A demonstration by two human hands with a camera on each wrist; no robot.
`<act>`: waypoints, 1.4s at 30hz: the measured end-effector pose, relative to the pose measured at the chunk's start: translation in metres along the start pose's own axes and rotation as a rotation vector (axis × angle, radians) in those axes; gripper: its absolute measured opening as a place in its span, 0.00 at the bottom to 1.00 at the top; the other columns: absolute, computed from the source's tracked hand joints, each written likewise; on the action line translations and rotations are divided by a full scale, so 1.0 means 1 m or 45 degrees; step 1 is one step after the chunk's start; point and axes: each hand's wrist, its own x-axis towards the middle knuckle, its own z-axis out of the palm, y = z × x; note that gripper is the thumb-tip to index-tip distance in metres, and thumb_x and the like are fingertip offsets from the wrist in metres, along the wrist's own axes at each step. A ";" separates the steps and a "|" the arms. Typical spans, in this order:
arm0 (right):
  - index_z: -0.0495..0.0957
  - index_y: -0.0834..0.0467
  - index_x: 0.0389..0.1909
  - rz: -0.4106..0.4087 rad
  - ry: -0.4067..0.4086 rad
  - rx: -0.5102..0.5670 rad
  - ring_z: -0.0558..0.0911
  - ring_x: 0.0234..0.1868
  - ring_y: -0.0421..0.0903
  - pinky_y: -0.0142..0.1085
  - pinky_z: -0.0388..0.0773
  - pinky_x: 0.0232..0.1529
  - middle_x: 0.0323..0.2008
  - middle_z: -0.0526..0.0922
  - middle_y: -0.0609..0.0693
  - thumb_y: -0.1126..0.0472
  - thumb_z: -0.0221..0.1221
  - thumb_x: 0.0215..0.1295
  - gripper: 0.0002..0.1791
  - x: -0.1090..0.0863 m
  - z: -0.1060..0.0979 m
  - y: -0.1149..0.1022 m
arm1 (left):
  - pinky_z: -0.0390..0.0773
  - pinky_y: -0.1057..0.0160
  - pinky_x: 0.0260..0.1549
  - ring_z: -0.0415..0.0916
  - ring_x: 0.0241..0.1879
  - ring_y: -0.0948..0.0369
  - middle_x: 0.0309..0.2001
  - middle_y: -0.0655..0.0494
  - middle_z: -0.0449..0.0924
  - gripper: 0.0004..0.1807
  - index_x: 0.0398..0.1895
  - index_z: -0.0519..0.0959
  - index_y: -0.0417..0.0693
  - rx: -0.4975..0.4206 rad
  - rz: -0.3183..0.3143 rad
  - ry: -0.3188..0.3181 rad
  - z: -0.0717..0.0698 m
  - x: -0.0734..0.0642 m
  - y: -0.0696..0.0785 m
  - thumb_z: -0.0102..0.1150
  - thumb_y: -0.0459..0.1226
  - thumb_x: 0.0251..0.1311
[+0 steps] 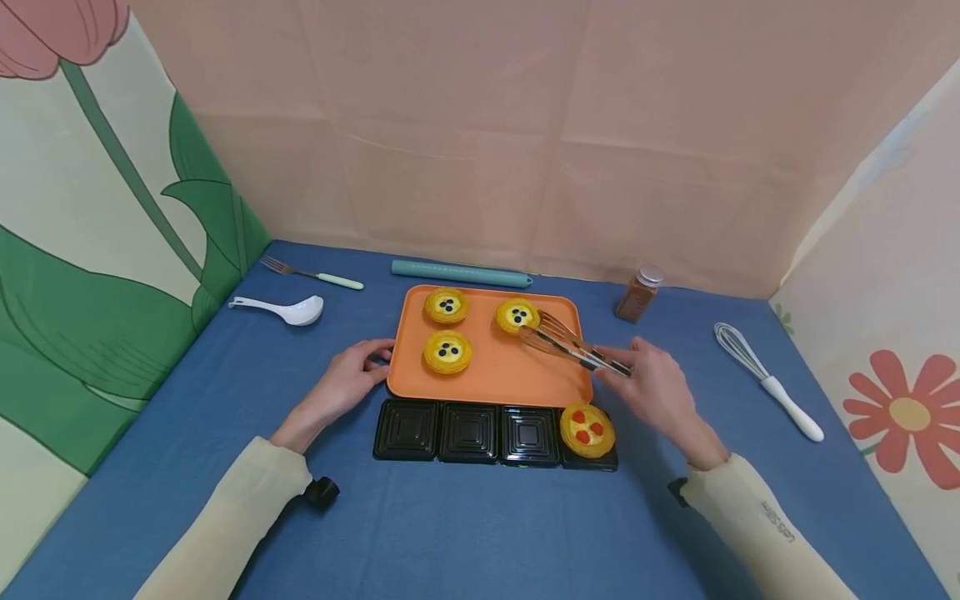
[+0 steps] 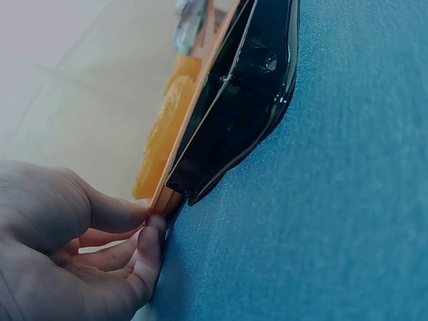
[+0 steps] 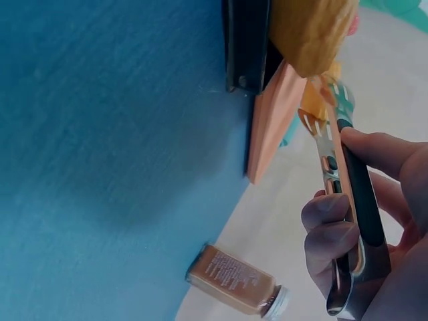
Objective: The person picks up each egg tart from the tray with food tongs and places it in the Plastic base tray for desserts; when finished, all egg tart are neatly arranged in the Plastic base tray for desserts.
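Observation:
My left hand (image 1: 348,379) pinches the left rim of an orange tray (image 1: 487,379), thumb on top and fingers below in the left wrist view. Three yellow egg tarts with dark berry-like dots lie on it: one back left (image 1: 446,306), one front left (image 1: 447,352), one back right (image 1: 516,313). In my right hand (image 1: 656,392) is a pair of metal tongs (image 3: 364,200) with dark grips. Their spread ends reach the back-right tart, one in front of it and one at its right side. A tart with red pieces (image 1: 587,431) sits in the rightmost compartment of a black tray (image 1: 468,458).
Behind the orange tray lies a teal rolling pin (image 1: 461,273). A fork (image 1: 311,273) and a white ladle (image 1: 281,311) are at the left. At the right stand a brown spice bottle (image 1: 639,293) and, farther out, a lying whisk (image 1: 768,382). Cloth walls (image 1: 465,125) border the blue table.

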 end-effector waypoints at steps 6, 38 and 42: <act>0.86 0.55 0.56 -0.063 0.059 0.025 0.59 0.19 0.45 0.38 0.57 0.20 0.23 0.62 0.48 0.60 0.73 0.59 0.22 -0.019 -0.007 -0.005 | 0.74 0.52 0.47 0.75 0.46 0.50 0.56 0.40 0.74 0.25 0.71 0.67 0.34 -0.004 0.006 -0.008 0.000 -0.001 0.000 0.52 0.31 0.73; 0.86 0.46 0.56 0.201 -0.074 0.073 0.63 0.23 0.37 0.31 0.61 0.21 0.26 0.63 0.43 0.59 0.76 0.54 0.25 -0.130 -0.040 -0.034 | 0.75 0.52 0.48 0.76 0.46 0.50 0.56 0.40 0.74 0.25 0.71 0.67 0.34 -0.007 0.004 -0.006 -0.001 -0.001 0.003 0.53 0.31 0.73; 0.86 0.45 0.56 0.233 -0.116 0.068 0.63 0.22 0.37 0.32 0.61 0.21 0.26 0.63 0.43 0.57 0.75 0.55 0.25 -0.135 -0.041 -0.038 | 0.75 0.52 0.48 0.76 0.46 0.50 0.57 0.40 0.74 0.25 0.72 0.67 0.34 -0.004 -0.002 -0.007 -0.001 -0.001 0.003 0.53 0.31 0.73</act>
